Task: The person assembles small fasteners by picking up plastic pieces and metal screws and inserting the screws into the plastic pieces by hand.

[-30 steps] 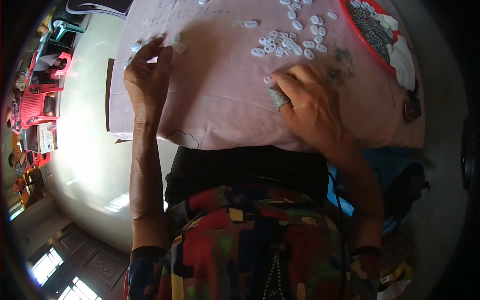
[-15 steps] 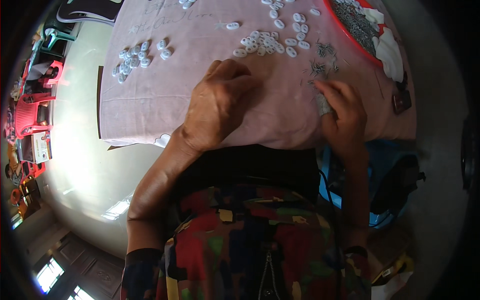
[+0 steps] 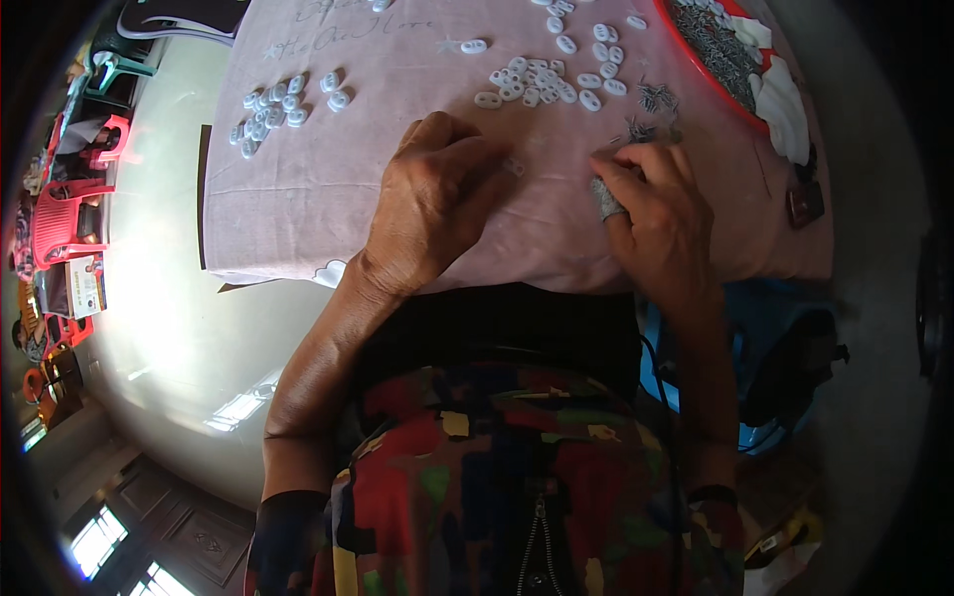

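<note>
left hand [image 3: 425, 204]: pinching pale, blurred little piece [image 3: 515, 167] | right hand [image 3: 658, 204]: curled, hold unclear

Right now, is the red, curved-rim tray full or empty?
Not empty: the red tray holds many slender grey pieces; cropping hides whether it is full.

Left hand [image 3: 427, 204], wrist [image 3: 383, 278] bent, points right, fingers curled; right hand [image 3: 661, 204], back up, angles far-left, fingers bent.
</note>
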The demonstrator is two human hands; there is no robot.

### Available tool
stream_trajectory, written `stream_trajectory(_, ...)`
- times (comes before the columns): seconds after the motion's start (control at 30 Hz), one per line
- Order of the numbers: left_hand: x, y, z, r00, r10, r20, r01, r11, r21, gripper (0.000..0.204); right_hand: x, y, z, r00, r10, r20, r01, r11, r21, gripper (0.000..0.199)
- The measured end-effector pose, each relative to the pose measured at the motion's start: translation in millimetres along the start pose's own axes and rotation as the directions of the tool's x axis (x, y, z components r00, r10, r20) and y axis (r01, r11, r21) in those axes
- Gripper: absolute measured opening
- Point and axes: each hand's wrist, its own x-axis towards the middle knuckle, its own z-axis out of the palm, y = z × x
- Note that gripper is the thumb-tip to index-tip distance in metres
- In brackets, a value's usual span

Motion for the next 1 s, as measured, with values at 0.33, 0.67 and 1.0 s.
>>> stream_trajectory(0.33, -3.8, 2.4, 0.8, 0.999, -0.049, -0.002, 0.048, 0.986, -0.159, 0.011, -10.5, 9.5, -0.5, 0.995, 0.006, -0.098, 0.003, 0.996, 0.094, 0.041)
stream_trajectory(0.67, -8.8, 6.5, -4.6, 0.919, -0.332, 0.210, 0.381, 0.621, -0.685, 0.009, -9.3, -10.2, 3.2, 0.999, -0.044, 0.001, 0.044, 0.994, 0.096, 0.039)
stream_trajectory(1.0, -14.0, 10.4, -22.8, 0.842, -0.385, 0.378, 0.536, 0.517, -0.667, 0.012, -8.7, -4.8, 3.0, 1.000, -0.002, -0.012, 0.003, 0.995, 0.099, 0.039)
